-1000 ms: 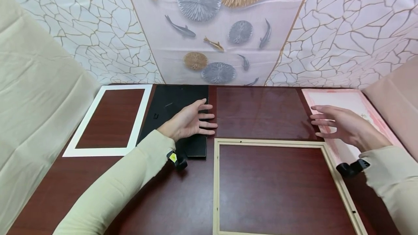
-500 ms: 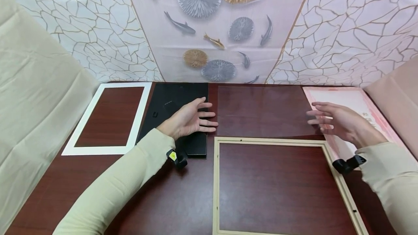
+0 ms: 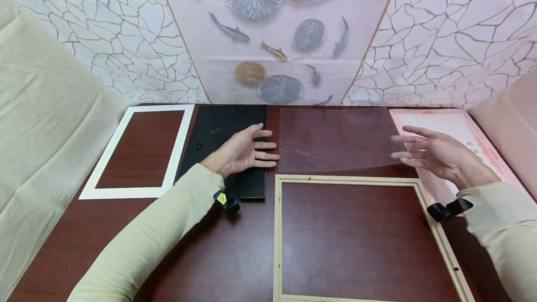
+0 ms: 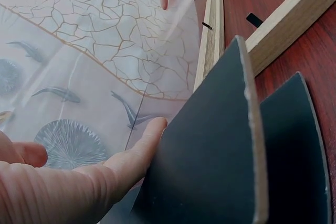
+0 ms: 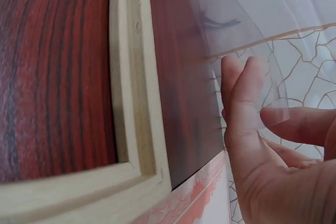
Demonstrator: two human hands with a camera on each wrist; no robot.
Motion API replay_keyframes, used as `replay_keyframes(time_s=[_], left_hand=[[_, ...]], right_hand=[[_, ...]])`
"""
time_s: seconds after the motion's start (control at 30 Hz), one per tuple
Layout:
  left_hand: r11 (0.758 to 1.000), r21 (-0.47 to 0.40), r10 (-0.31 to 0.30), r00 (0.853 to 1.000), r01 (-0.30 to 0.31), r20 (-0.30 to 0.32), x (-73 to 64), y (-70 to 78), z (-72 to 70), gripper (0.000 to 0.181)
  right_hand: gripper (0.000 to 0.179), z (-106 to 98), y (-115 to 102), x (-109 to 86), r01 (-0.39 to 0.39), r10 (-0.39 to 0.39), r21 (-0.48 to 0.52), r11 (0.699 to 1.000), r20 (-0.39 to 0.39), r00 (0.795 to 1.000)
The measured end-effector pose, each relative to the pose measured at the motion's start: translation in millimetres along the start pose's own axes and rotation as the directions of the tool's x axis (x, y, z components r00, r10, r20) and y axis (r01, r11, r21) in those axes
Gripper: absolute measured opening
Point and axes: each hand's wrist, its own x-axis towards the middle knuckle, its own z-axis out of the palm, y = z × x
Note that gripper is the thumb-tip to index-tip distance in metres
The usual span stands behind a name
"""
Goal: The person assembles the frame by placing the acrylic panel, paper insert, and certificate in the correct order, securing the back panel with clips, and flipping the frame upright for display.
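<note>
My left hand is spread with its fingers straight, over the black backing board. In the left wrist view one fingertip meets the edge of that backing board. My right hand is at the right end of a clear plastic sheet, and its thumb and fingers pinch the corner. In the right wrist view the plastic sheet bends up between thumb and fingers. Just nearer lies a pale wooden picture frame, its inside showing the tabletop.
A white mat with a rectangular opening lies at the left. A pink-bordered print is partly under my right hand. The dark red wood table meets a patterned cloth wall at the back and cream cloth on the left.
My right hand has shifted slightly left onto the plastic sheet's corner, and the sheet's near right edge has risen. The left hand has hardly moved.
</note>
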Motion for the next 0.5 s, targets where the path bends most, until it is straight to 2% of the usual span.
replay_keyframes(time_s=[0.33, 0.5], left_hand=[[1.0, -0.012, 0.019, 1.0, -0.019, -0.01, -0.2, -0.9, 0.3, 0.061], [0.999, -0.006, 0.049, 0.999, -0.049, -0.007, -2.6, -1.3, 2.6, 0.06]], right_hand=[[0.055, -2, 0, -9.6, 0.067, -0.076, 0.124, 0.99, 0.068, 0.995], [0.055, -3, 2, -19.3, 0.099, -0.112, 0.146, 0.984, 0.087, 0.99]])
